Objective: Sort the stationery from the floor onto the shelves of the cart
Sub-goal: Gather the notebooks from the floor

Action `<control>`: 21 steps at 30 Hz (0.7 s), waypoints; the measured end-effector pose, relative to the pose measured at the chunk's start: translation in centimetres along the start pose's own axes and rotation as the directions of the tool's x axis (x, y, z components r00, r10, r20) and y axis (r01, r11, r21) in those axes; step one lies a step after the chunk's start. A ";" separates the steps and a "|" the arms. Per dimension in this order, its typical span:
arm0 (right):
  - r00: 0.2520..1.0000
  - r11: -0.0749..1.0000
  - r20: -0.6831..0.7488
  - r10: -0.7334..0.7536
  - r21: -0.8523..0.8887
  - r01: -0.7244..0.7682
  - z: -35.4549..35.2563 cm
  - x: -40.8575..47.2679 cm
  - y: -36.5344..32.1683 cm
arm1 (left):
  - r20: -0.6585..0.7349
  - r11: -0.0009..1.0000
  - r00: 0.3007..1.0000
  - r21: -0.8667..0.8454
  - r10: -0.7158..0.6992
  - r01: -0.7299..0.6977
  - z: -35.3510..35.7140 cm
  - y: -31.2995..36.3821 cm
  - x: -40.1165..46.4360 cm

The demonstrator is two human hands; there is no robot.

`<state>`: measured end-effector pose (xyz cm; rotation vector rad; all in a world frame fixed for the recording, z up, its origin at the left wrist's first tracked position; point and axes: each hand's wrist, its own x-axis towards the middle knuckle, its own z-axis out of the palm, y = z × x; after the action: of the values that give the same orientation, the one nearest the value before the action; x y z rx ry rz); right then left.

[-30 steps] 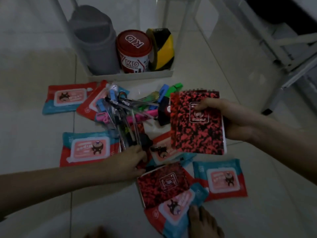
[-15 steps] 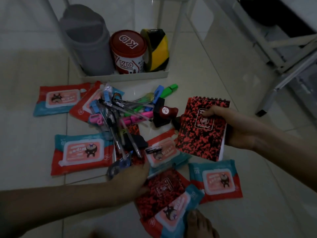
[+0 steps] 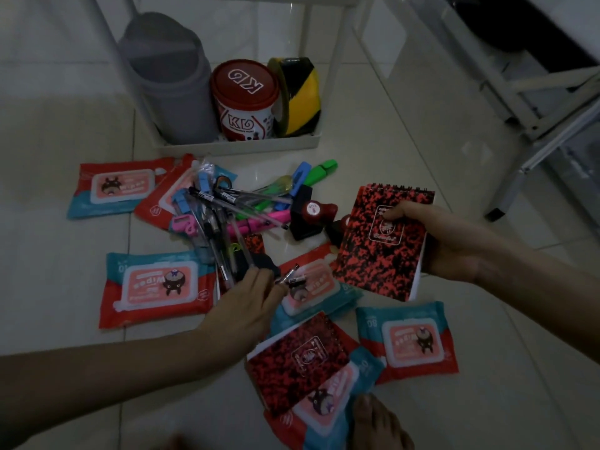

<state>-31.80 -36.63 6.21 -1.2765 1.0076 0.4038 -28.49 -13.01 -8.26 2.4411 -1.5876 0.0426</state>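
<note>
notebook (image 3: 383, 241) in my right hand (image 3: 454, 245), a red-and-black mottled spiral pad held tilted above the floor (image 3: 65, 125), thumb curled over its cover label and fingers wrapped behind its right edge. my left hand (image 3: 250, 300) reaches low into the pile, fingers drawn together at the near ends of a bundle of pens (image 3: 220, 228); from here i cannot tell whether they actually pinch a pen or only touch the tips. the pens lie fanned and crossed on the tiles, mixed with pink (image 3: 259, 219) and green highlighters (image 3: 321, 170) and blue clips (image 3: 300, 177). just right of them sit a black stamp with a red round top (image 3: 311, 212), touching the floor beside the held notebook's lower left corner. a second notebook (image 3: 298, 362) of the same pattern lies flat near the bottom, partly under a wipes pack (image 3: 328, 404) that a bare foot (image 3: 376, 423) touches. more wipes packs lie around: one at far left (image 3: 120, 186), one at left centre (image 3: 159, 284), one under my left fingertips (image 3: 311, 284), one at right (image 3: 412, 342). beyond the pile stands the white cart (image 3: 240, 146), its bottom shelf holding a grey lidded bin (image 3: 168, 79), a red kg can (image 3: 245, 99) and a yellow-and-black tape roll (image 3: 302, 95), side by side.
</note>
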 end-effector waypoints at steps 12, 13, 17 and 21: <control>1.000 1.000 0.008 0.012 -0.020 -0.012 0.2 0.2 0.7 | 0.560 0.988 0.821 -0.021 -0.114 0.152 0.2 4.1 -0.5; 1.000 1.000 0.011 0.013 -0.020 -0.013 0.2 0.2 0.8 | 0.588 0.964 0.793 -0.082 -0.159 0.254 0.2 3.9 -0.4; 0.999 1.000 0.028 0.022 -0.017 -0.022 0.1 0.5 1.0 | 0.763 0.709 0.634 -0.379 -0.124 0.594 0.2 3.5 0.1; 0.999 1.000 0.035 0.017 0.023 -0.018 0.1 0.6 1.3 | 0.794 0.076 0.602 -0.597 -0.081 0.798 -1.4 2.2 0.9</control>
<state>-32.47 -36.33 4.97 -1.2368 0.9921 0.4258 -29.95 -14.37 -6.43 1.6877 -0.3308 -1.5111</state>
